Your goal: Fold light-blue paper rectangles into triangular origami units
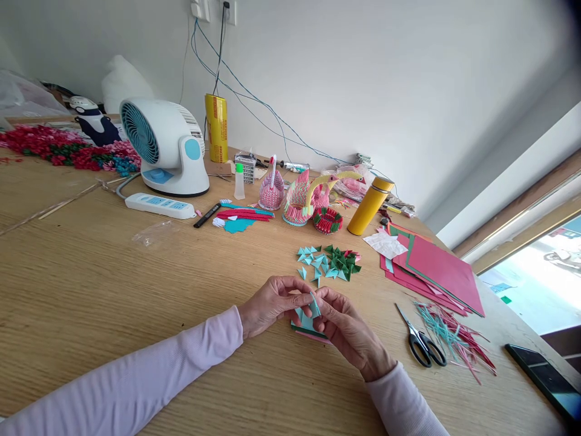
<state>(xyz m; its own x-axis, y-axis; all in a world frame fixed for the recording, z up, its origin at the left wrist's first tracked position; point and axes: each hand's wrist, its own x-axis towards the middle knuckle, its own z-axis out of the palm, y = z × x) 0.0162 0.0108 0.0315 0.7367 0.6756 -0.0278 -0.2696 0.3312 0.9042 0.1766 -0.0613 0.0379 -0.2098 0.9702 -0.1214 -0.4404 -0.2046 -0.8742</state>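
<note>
Between the fingertips of both hands is a small folded piece of light blue paper (pixel 314 307). My left hand (pixel 278 304) pinches it from the left, thumb on the near side. My right hand (pixel 347 327) grips its right side between thumb and fingers. Just below the hands lies a small stack of paper slips (pixel 310 327), light blue on top with green and pink edges, partly hidden by my fingers. Beyond the hands, loose light blue folded triangles (pixel 320 261) lie beside a heap of dark green ones (pixel 342 261).
Scissors (pixel 420 339) lie at right beside shredded paper strips (pixel 454 336), near a phone (pixel 544 378). Coloured sheets (pixel 445 269) are stacked farther back. A yellow flask (pixel 371 206), folded-paper swans (pixel 297 203), a marker (pixel 207 215), a power strip (pixel 160 206) and a fan (pixel 166 145) stand or lie beyond.
</note>
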